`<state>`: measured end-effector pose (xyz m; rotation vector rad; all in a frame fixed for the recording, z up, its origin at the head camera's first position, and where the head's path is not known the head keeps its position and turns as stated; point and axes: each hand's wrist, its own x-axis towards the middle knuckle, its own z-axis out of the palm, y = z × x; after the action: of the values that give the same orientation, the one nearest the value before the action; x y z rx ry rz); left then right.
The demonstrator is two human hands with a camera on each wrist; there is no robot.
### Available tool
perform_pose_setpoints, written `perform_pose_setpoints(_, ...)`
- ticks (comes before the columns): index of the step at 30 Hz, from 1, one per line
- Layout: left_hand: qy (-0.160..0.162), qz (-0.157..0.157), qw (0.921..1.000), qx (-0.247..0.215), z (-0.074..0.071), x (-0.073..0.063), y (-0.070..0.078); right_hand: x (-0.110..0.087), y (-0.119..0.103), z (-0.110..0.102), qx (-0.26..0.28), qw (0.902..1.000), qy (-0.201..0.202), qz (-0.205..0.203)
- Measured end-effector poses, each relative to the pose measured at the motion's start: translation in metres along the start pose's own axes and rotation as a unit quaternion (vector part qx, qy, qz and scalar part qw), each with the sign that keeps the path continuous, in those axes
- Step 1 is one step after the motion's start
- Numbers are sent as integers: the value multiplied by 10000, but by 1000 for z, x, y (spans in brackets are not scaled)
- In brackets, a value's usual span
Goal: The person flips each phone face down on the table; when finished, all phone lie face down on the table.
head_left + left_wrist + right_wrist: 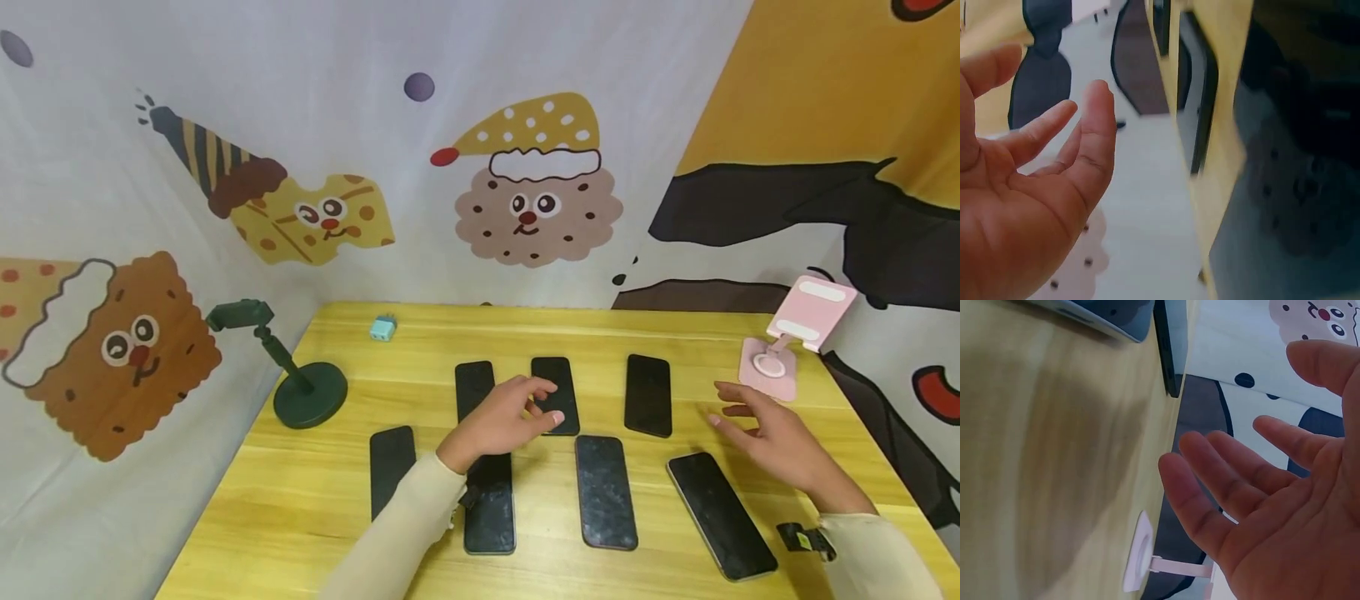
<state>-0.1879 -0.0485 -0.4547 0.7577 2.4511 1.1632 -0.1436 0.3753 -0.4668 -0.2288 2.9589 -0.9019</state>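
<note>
Several dark-screened smartphones lie flat on the wooden table. My left hand (pixel 510 417) hovers between the back-left phone (pixel 475 385) and the back-middle phone (pixel 558 375), partly covering both; its fingers are loosely bent around nothing. In the left wrist view, a phone (pixel 1297 212) looms large beside the hand. My right hand (pixel 772 437) hangs over the right side, between the back-right phone (pixel 648 396) and the silver-edged front-right phone (pixel 722 517). In the right wrist view its relaxed fingers (pixel 1200 503) hold nothing. The front-left phone (pixel 393 467) is partly hidden by my left sleeve.
A dark green folding stand (pixel 311 395) is at the left edge, and a pink phone stand (pixel 812 308) at the back right. A pale blue charger plug (pixel 383 327) sits near the back edge. Two more phones lie front centre, one (pixel 489 508) left of another (pixel 606 492). Cartoon-printed cloth (pixel 360 50) hangs behind.
</note>
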Motion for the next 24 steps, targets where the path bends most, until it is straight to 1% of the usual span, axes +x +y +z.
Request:
perform_pose_setpoints(2,-135,24,9998,-144,8,3,2,-3,1,2,33,10000,-36,-45)
perform_pose_setpoints(5,-244,11,9994,-261,17,8,5,-8,2,4,15,10000,-39,-88)
perform_pose_setpoints(9,-344,-135,9984,-431,28,12,11,-17,5,6,27,9998,-210,45)
perform_pose_setpoints(11,-376,-210,9976,-548,34,13,16,-22,6,6,90,9994,-306,114)
perform_pose_setpoints(15,-469,-391,9938,-926,49,16,30,-32,9,8,156,9988,-410,232)
perform_pose_setpoints(17,-516,-468,9926,-994,57,17,38,-36,10,10,215,9982,-455,315)
perform_pose_setpoints(19,-582,-485,9925,-956,66,18,46,-41,12,11,258,9974,-511,440)
perform_pose_setpoints(21,-650,-448,9937,-790,75,20,53,-46,13,14,396,9957,-597,596)
perform_pose_setpoints(23,-701,-412,9946,-645,84,22,59,-51,13,16,536,9937,-664,719)
perform_pose_setpoints(24,-753,-402,9942,-652,89,23,61,-53,12,17,620,9928,-685,767)
